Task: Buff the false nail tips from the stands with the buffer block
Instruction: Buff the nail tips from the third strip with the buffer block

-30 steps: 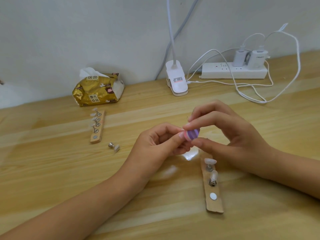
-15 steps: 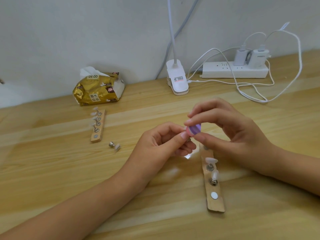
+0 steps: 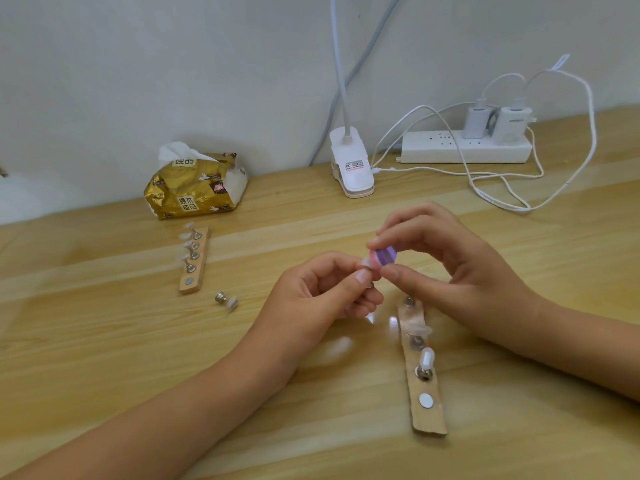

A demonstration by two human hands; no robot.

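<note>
Right hand: we see the right hand [image 3: 450, 271] pinching the small purple-and-pink buffer block [image 3: 382, 257] between thumb and fingertips, raised above the light wooden table [image 3: 104, 358].
Left hand: we see the left hand [image 3: 322, 292] with its fingers curled, pinching a small metal peg stand with a clear false nail tip [image 3: 367, 269]. The tip meets the pink end of the block.
Near base: a pale wooden strip base [image 3: 427, 415] lies just below the hands. We count two pegs with clear tips [image 3: 426, 356] on it and one bare white round disc [image 3: 424, 400] toward its near end.
Loose peg: one metal peg with its tip [image 3: 227, 301] lies on its side left of the left hand.
Far base: a second wooden strip base [image 3: 194, 285] carries several tipped pegs.
Rear edge: a gold tissue pack [image 3: 194, 192], a white clip lamp [image 3: 351, 164] and a white power strip [image 3: 464, 152] sit by the wall.
</note>
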